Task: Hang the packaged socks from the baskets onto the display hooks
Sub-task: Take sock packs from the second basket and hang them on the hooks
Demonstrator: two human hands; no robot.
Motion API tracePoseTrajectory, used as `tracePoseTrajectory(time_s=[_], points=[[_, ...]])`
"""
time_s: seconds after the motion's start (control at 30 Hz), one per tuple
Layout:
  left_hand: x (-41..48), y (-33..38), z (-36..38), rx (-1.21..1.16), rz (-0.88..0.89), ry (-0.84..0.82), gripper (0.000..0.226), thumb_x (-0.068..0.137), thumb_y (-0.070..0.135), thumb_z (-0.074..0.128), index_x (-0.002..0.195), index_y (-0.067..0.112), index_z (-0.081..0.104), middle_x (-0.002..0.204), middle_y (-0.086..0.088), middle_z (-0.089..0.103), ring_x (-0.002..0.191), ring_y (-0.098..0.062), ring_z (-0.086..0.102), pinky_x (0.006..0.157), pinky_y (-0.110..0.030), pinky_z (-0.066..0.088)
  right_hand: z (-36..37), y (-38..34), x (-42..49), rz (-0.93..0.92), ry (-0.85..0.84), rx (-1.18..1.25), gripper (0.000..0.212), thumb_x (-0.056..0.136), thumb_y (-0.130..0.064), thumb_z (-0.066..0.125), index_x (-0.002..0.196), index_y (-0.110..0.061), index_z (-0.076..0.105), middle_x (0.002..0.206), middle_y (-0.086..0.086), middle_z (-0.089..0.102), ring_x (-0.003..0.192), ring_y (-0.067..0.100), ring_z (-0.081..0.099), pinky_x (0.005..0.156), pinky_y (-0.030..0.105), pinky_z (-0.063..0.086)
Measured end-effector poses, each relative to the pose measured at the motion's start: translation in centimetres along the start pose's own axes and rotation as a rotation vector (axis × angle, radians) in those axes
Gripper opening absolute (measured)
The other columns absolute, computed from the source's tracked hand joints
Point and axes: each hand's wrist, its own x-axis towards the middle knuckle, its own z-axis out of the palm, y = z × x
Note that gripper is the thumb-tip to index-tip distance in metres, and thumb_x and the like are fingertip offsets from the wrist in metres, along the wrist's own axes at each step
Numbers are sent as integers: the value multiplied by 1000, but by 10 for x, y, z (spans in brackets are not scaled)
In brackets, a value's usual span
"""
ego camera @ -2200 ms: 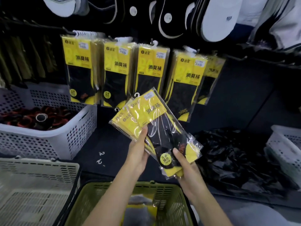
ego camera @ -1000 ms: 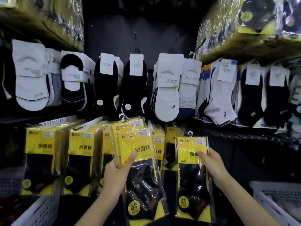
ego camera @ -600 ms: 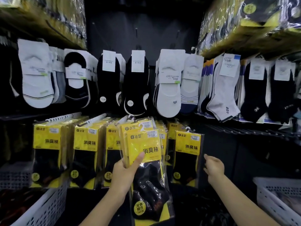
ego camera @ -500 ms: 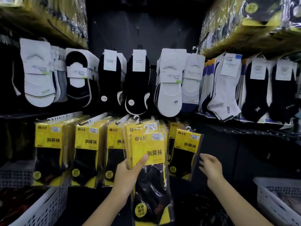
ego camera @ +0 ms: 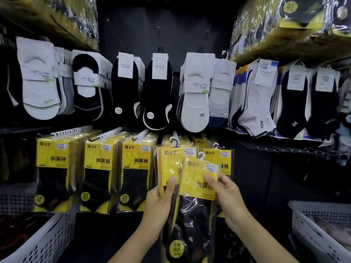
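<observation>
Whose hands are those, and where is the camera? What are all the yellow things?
No machine here, just a person. The camera sits on their head and looks down, so you see what they see. The left hand holds a stack of yellow sock packs. The right hand pinches the front pack by its yellow card. Behind, more packs hang from hooks, with white and black socks higher up. A white basket stands low on the left, another basket on the right.
</observation>
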Motion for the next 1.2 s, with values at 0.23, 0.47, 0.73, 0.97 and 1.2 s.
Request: tracePoseTrajectory(time_s=[0.23, 0.47, 0.73, 0.97, 1.2], points=[[13, -8, -27, 102, 8, 67, 44, 76, 57, 57, 68, 13, 53, 61, -2, 48, 59, -13, 45, 57, -12, 38, -53, 3, 24, 15, 294, 25, 11, 94, -17, 57, 91, -12, 66, 92, 9, 74, 80, 20, 72, 75, 38, 55], [23, -9, -33, 77, -7, 104, 65, 70, 59, 64, 84, -5, 62, 81, -8, 59, 69, -8, 50, 60, -14, 35, -62, -17, 61, -96, 321, -102, 9, 94, -13, 57, 95, -17, 66, 82, -3, 71, 71, 8, 68, 58, 20, 51], [25, -11, -29, 81, -30, 135, 38, 79, 45, 68, 83, 7, 71, 79, -6, 72, 61, 4, 62, 51, -4, 42, -57, -3, 87, -55, 252, -185, 8, 93, -18, 60, 93, -20, 67, 94, 0, 71, 84, 13, 67, 68, 22, 52], [18, -10, -23, 49, -76, 103, 24, 79, 40, 70, 76, 16, 71, 76, 5, 73, 67, 7, 64, 60, -9, 38, -57, 17, 83, 45, 659, -229, 33, 83, -19, 73, 112, -7, 61, 116, 11, 64, 99, 20, 57, 85, 28, 43], [11, -18, -12, 41, -67, -26, 16, 81, 31, 72, 92, 20, 73, 87, 11, 75, 83, 0, 69, 71, -17, 46, -17, 13, 27, 87, 82, -66, 28, 94, -35, 55, 111, -16, 65, 104, 4, 71, 92, 19, 69, 68, 21, 54]])
